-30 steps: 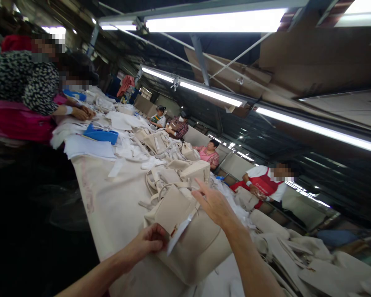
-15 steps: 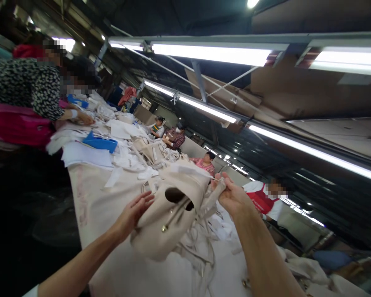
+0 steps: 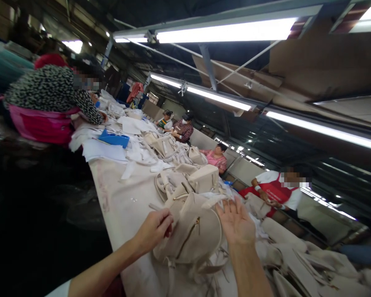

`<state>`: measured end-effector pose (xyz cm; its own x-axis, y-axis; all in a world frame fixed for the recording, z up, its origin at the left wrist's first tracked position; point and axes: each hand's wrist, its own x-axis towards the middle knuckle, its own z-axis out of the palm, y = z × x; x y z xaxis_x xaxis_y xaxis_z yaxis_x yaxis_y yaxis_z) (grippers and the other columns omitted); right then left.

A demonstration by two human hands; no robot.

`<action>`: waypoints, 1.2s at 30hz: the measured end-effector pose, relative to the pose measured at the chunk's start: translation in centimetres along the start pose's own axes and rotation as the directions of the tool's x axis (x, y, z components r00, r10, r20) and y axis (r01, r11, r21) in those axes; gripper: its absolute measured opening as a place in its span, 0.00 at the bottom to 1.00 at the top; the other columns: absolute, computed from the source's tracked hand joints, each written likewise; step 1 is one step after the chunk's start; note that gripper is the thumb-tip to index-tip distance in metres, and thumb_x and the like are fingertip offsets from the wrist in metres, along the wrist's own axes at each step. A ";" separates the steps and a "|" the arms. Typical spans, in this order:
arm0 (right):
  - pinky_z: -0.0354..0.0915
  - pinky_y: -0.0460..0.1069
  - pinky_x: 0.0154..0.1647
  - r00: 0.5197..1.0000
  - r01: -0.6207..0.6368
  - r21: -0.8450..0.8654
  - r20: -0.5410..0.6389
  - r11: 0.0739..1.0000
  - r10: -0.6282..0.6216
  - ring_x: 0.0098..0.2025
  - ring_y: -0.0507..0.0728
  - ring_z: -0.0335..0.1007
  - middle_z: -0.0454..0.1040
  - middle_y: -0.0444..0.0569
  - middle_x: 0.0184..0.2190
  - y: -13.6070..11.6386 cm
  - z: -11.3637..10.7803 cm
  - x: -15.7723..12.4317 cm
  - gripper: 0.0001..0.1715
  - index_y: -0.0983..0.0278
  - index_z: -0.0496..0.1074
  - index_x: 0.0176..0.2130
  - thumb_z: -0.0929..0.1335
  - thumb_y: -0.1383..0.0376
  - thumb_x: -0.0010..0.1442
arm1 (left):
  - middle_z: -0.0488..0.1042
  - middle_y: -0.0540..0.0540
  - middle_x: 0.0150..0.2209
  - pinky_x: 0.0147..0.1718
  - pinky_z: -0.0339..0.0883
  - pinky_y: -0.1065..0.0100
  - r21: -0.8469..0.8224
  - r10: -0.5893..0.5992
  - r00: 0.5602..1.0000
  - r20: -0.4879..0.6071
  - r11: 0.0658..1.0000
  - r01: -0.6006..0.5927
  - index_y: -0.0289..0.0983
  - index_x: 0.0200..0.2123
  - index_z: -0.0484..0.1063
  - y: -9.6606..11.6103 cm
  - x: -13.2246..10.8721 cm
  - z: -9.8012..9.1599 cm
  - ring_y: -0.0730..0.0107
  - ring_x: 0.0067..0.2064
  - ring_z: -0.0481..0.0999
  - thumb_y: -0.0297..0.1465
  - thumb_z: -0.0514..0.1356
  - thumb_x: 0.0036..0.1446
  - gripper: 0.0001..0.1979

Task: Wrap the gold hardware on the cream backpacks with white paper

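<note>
Cream backpack (image 3: 191, 235) lies zip-side up on the table (image 3: 123, 206); left hand (image 3: 154, 231), fingers curled, seems to pinch its near edge, right hand (image 3: 236, 220) open-palmed, fingers wide, just beside it; best to steady the body before handling the zip.

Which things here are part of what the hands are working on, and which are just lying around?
In hand:
- beige bag
- left hand, gripping its edge
- right hand, open beside it

Lying about:
- blue tray
- white sheets
- other bags
</note>
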<state>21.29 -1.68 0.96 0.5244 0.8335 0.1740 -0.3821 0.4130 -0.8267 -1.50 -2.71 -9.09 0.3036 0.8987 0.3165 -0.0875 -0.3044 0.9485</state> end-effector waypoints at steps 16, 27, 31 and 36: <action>0.67 0.57 0.59 0.996 -0.087 0.193 0.046 0.977 0.080 0.57 0.54 0.69 0.71 0.47 0.57 -2.0 -1.5 -4.3 0.16 0.57 0.72 0.49 0.63 0.56 0.64 | 0.79 0.38 0.35 0.27 0.49 0.65 0.824 0.065 0.994 -0.086 0.566 0.034 0.42 0.38 0.72 1.0 4.9 7.3 0.49 0.35 0.76 0.47 0.54 0.61 0.16; 0.73 0.49 0.36 0.995 0.072 -0.665 -0.008 0.743 -0.104 0.39 0.57 0.79 0.81 0.52 0.39 -7.0 -11.7 -4.6 0.28 0.63 0.74 0.45 0.67 0.44 0.56 | 0.68 0.50 0.19 0.21 0.54 0.71 0.157 -0.150 0.982 0.118 0.979 0.131 0.38 0.21 0.69 -0.6 7.4 5.7 0.70 0.22 0.64 0.51 0.62 0.44 0.21; 0.72 0.56 0.41 0.954 -0.065 -0.879 -0.193 0.473 -0.228 0.40 0.63 0.78 0.80 0.53 0.30 -8.2 -22.7 -7.0 0.26 0.64 0.75 0.32 0.67 0.45 0.52 | 0.73 0.49 0.23 0.17 0.51 0.76 -0.116 -0.298 0.931 0.209 0.938 0.326 0.35 0.27 0.74 -1.2 7.1 4.8 0.76 0.20 0.64 0.51 0.70 0.35 0.25; 0.61 0.60 0.60 0.956 -0.142 -0.986 -0.160 0.091 -0.245 0.53 0.65 0.71 0.80 0.54 0.44 -4.2 -29.5 -10.9 0.06 0.59 0.78 0.29 0.69 0.65 0.49 | 0.74 0.47 0.24 0.18 0.55 0.76 -0.229 -0.303 0.930 0.207 0.909 0.347 0.34 0.28 0.75 -1.7 6.4 5.1 0.76 0.21 0.66 0.49 0.72 0.35 0.25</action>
<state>39.60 -23.27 -13.27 0.7168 0.6371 0.2833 0.6409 -0.4422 -0.6274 5.42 1.99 -8.71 0.5054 0.8629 0.0040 -0.1918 0.1078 0.9755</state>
